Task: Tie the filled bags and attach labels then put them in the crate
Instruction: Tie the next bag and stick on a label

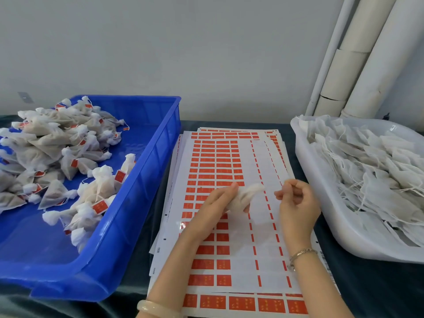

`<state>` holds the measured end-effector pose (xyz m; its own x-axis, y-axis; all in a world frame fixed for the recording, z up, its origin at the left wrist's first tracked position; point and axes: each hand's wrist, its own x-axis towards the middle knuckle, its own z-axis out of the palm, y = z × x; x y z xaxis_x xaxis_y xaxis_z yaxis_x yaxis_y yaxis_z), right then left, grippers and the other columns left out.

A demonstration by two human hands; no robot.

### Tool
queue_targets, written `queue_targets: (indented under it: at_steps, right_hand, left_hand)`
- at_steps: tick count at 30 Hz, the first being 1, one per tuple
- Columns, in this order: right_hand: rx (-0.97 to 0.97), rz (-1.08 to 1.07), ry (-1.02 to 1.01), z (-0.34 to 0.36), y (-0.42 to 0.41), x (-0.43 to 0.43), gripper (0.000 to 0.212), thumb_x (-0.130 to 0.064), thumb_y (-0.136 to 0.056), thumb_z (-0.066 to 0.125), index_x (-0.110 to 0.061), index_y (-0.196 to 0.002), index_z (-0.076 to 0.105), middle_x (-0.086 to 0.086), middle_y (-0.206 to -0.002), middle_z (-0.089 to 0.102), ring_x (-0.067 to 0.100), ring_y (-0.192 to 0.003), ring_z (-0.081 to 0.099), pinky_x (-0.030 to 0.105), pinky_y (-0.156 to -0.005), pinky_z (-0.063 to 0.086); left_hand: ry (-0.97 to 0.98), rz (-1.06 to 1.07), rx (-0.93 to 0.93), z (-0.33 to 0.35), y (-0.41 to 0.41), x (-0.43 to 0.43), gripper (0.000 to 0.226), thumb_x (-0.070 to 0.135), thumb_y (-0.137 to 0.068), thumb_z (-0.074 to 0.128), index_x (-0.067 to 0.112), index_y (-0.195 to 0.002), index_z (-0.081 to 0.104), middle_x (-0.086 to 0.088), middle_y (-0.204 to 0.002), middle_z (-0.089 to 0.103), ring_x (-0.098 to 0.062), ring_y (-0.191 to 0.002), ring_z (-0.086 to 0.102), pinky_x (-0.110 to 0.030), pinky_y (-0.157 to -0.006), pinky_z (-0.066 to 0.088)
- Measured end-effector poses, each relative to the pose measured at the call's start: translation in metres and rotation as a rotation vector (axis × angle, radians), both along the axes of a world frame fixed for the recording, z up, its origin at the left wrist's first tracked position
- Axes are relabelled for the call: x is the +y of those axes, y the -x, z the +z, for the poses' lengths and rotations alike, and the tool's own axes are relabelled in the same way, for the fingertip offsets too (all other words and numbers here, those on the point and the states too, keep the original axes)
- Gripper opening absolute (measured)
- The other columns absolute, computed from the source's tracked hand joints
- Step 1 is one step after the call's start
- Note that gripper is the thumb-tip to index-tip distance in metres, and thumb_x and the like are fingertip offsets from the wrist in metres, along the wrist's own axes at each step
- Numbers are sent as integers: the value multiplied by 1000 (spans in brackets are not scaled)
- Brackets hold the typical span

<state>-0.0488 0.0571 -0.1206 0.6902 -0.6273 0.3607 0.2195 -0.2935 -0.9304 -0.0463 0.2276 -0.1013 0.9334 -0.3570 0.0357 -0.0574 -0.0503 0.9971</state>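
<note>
My left hand grips a small white mesh bag above the label sheets. My right hand hovers just right of the bag with its fingers curled and pinched together; whether a string lies between them is too fine to tell. The sheets carry rows of orange-red stickers, with a bare strip where stickers are gone. A blue crate on the left holds several tied bags with orange labels. A white tray on the right holds several untied bags with loose strings.
All of this sits on a dark cloth-covered table against a pale wall. White pipes lean in the back right corner behind the tray. A bracelet sits on each wrist.
</note>
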Motion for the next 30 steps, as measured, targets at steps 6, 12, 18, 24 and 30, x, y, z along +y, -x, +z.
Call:
queue_targets:
  at_steps: [6,12,18,24,30]
  right_hand:
    - [177,217,427,-12,0,10,8,-26,-88,63,-31,-94,60,-15,-90,61,1,-79,58,8,-71,41]
    - [180,393,472,-6,5,14,14,-30,-86,64,-41,-89,57,-34,-86,53,-9,-83,58,-3,-64,40]
    - [173,485,300,0,9,17,18,-24,-90,62,-41,-87,56,-24,-89,61,-11,-91,56,-2,-71,40]
    - [182,641,133,2,12,23,11,-20,-91,61,-30,-90,64,-13,-82,68,2,-80,66,11,-73,51]
    - [162,637,128,0,14,22,11,-19,-86,67,-28,-92,69,-13,-83,70,5,-82,66,16,-74,54]
  left_hand:
    - [375,77,-20,5,-5,4,29,38,-93,46,28,-104,71,6,-107,70,-13,-106,64,-21,-86,51]
    - [44,315,-251,-5,-8,0,22,34,-95,56,22,-110,68,11,-103,70,-11,-100,64,-16,-77,52]
    - [-481,419,-506,-30,-14,-6,19,17,-88,68,22,-106,65,5,-122,51,-5,-107,45,-3,-84,39]
    - [-557,420,-800,-29,-12,-7,14,18,-84,71,21,-98,73,6,-107,67,-7,-112,43,-18,-92,36]
    - [-546,466,-884,-31,-11,-8,10,28,-85,67,23,-90,73,9,-99,70,0,-112,40,-31,-96,38]
